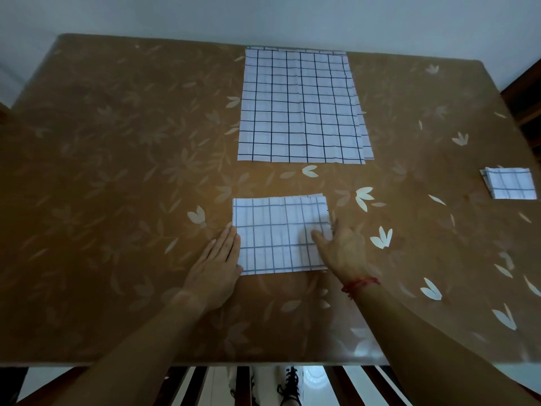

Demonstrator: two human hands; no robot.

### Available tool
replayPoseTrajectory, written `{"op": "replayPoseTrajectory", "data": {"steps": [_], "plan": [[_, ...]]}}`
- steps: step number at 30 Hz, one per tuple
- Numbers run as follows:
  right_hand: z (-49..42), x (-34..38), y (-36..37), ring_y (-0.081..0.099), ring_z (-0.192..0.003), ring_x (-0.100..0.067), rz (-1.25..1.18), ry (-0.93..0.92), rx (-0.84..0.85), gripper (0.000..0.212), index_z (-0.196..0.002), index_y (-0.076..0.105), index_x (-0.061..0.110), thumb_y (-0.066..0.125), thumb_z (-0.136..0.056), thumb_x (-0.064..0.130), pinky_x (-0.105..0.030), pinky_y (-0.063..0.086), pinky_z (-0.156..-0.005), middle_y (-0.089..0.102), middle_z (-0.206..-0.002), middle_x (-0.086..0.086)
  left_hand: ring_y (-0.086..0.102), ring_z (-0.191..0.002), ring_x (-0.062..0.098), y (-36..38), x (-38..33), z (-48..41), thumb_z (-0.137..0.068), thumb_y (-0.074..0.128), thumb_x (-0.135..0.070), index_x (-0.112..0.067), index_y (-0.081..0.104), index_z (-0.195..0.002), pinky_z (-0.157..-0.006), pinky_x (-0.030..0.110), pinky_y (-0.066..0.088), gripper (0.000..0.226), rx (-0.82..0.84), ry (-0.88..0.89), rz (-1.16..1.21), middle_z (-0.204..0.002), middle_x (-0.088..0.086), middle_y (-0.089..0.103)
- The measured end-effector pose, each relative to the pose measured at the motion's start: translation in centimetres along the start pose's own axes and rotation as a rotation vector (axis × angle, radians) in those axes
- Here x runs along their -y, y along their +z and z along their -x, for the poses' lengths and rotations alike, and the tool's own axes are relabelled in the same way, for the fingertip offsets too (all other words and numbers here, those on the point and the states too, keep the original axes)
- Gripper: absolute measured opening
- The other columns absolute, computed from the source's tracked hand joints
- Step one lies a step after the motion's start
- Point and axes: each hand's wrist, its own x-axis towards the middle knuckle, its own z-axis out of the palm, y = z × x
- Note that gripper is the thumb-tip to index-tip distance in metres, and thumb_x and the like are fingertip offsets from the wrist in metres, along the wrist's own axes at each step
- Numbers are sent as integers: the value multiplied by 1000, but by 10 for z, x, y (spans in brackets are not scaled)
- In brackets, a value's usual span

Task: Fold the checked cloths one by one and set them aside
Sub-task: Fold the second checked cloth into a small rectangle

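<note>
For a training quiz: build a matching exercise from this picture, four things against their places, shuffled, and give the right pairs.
Things:
1 spread cloth stack
2 part-folded cloth
3 small folded pile
4 red wristband

Places:
A at the right edge of the table
B on the right wrist
C on the far side
D between left hand and right hand

Pairs: 1-C; 2-D; 3-A; 4-B

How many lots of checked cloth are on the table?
3: a flat stack at the far side, a half-folded cloth nearest, a small folded pile at the right edge. Layers may hide more.
</note>
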Motion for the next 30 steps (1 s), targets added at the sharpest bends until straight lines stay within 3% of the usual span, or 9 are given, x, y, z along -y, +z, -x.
{"op": "replayPoseTrajectory", "data": {"steps": [3,7,14,16,18,20,21,24,30], "plan": [[-10,6,3,56,-113,-35,17,68,29,84,-121,47,22,57,-55,73,-49,52,-89,62,-118,-10,-20,-144,20,0,0,0,-89,-6,-43,-6,-5,-150,-115,33,-7,71,-7,9,-7,-157,9,-17],[-13,14,0,60,-106,-31,58,105,55,76,-124,47,18,76,-65,55,-47,55,-85,62,-115,-7,-20,-143,19,1,1,0,-86,-9,-45,-7,-6,-149,-114,33,-9,74,-3,11,31,-156,8,-17],[-22,13,-3,60,-80,-23,-3,185,178,43,-104,59,12,76,-73,37,-34,53,-68,65,-94,-6,6,-146,26,3,2,-1,-95,10,-37,-2,17,-148,-115,40,10,65,-19,-9,-6,-158,15,10],[-23,-4,2,54,-70,-19,-45,307,362,31,-110,62,6,69,-85,23,-22,51,-60,65,-107,-15,14,-145,27,2,1,-1,-96,16,-36,-1,25,-147,-113,41,17,62,-13,-20,-7,-157,17,17],[-20,-18,6,47,-61,-11,80,241,489,28,-117,61,-1,62,-90,8,-12,47,-45,59,-127,-23,16,-145,27,1,1,0,-96,18,-35,0,25,-146,-113,42,18,62,-6,-16,-5,-156,17,18],[-20,-10,3,51,-61,-11,-82,302,389,12,-93,64,11,69,-85,18,-23,53,-58,66,-114,-18,18,-144,27,1,1,-1,-95,19,-36,0,25,-146,-112,42,18,62,-10,-19,-9,-156,17,20],[-22,-2,-2,55,-66,-14,-128,266,264,19,-85,62,14,74,-79,27,-31,52,-60,68,-99,-10,17,-144,27,2,1,-1,-95,19,-36,0,25,-146,-112,42,18,62,-11,-19,-11,-156,17,20],[-21,17,-19,55,-79,-17,-245,157,173,34,-94,55,18,80,-72,26,-27,46,-62,58,-89,2,12,-145,26,2,2,-1,-95,16,-36,-1,21,-147,-113,41,13,63,-5,-10,-4,-157,16,15],[-27,14,-24,59,-72,-13,-537,223,172,12,-90,68,15,72,-79,18,-29,50,-64,65,-79,3,-9,-146,19,2,2,-1,-95,13,-40,-7,7,-151,-115,35,0,65,-33,-8,54,-160,9,-3]]}}
